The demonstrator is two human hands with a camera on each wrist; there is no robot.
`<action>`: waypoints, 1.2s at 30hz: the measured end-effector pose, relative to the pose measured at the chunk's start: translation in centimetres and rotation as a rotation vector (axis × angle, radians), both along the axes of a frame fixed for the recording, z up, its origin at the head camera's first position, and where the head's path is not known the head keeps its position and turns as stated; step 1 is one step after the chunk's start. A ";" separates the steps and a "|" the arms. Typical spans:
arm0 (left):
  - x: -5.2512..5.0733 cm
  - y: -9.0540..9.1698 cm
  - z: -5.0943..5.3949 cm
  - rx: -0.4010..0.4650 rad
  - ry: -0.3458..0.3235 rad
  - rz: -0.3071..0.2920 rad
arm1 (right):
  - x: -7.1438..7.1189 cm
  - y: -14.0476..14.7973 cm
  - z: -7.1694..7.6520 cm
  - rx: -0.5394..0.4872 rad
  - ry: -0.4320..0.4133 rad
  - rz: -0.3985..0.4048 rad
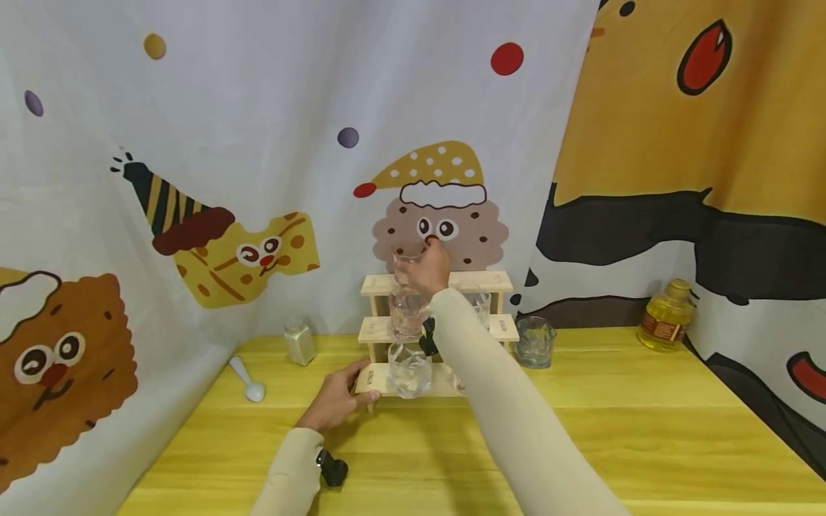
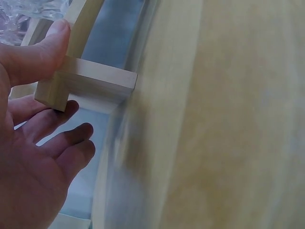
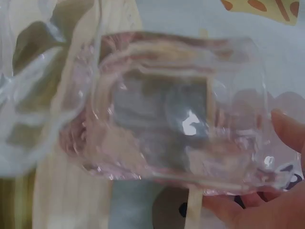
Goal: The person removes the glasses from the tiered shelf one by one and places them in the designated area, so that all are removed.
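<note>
A three-tier wooden stand holds several glasses. My left hand grips the left end of its lowest shelf, thumb on one side and fingers at the other. My right hand reaches to the top shelf and holds a pinkish glass there, its base partly hidden. Below it, a pink glass stands on the middle shelf and fills much of the right wrist view. On the bottom shelf is a clear glass. Another clear glass shows on the middle shelf, partly behind my right arm.
A greyish glass stands on the table right of the stand. Farther right is a bottle of yellow liquid. To the left lie a white spoon and a small white-filled jar. A printed curtain hangs behind.
</note>
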State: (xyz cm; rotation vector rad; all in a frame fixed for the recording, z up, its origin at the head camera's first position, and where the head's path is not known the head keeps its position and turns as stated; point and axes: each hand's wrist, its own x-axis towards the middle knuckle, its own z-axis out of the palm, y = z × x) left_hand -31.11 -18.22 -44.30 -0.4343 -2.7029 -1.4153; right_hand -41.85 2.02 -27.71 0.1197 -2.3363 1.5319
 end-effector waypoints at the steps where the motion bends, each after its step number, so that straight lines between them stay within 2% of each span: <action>1: 0.0 0.0 0.0 -0.001 -0.001 0.001 | -0.1 0.2 0.0 -0.009 -0.013 0.013; 6: 0.0 0.1 -0.3 -0.006 -0.001 0.011 | 0.2 1.1 0.3 0.008 -0.060 0.066; 9: 0.1 0.0 -0.3 -0.004 -0.008 0.006 | 0.4 1.4 0.3 0.039 -0.057 0.065; 16: 0.3 0.0 -0.2 0.007 -0.009 0.009 | 0.4 1.2 -0.1 0.001 -0.058 0.054; 24: 0.1 -0.1 -0.1 -0.012 0.006 0.017 | 0.2 1.9 -0.1 0.021 -0.026 0.049; 28: -0.1 -0.1 -0.3 -0.002 0.013 -0.008 | -0.2 2.6 0.0 0.018 -0.007 0.067; 32: -0.2 -0.2 -0.4 0.017 0.002 -0.029 | -0.3 3.2 0.3 -0.024 0.009 0.084; 36: -0.2 -0.3 -0.5 0.009 0.000 -0.019 | 0.0 3.5 0.7 -0.051 0.035 0.093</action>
